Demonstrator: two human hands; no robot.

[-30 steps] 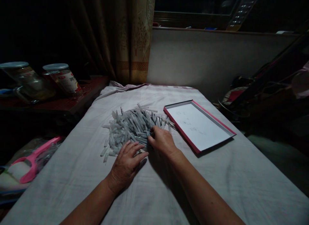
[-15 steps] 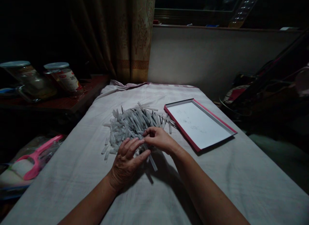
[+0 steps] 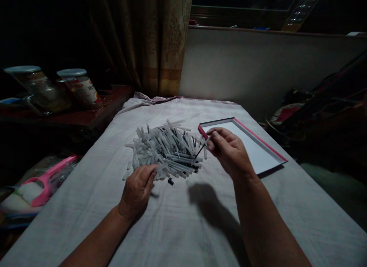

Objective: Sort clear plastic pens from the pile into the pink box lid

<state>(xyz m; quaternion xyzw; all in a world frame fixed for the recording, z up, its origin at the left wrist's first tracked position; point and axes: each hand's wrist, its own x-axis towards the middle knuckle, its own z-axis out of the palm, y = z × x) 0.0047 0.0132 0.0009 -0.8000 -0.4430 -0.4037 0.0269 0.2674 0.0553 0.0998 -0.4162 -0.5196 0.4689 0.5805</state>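
A heap of translucent plastic tubes, with thin dark rods among them, lies on the cloth-covered surface. My left hand is closed at the near left edge of the heap, pinching a translucent plastic tube between thumb and fingers. Raised at the right of the heap, my right hand pinches a thin dark rod that slants down to the left. Behind that hand is a shallow red-edged tray with a white bottom, partly hidden by it. A small black piece lies just in front of the heap.
A pale checked cloth covers the surface. On a dark red table at left stand lidded jars and a glass mug. Below them is a pink plastic-handled item. A curtain hangs at the back.
My hands have parted. The right moved up and right with a thin dark rod, over the tray's near-left side; the left drew back slightly left with a plastic tube. The view shifted slightly.
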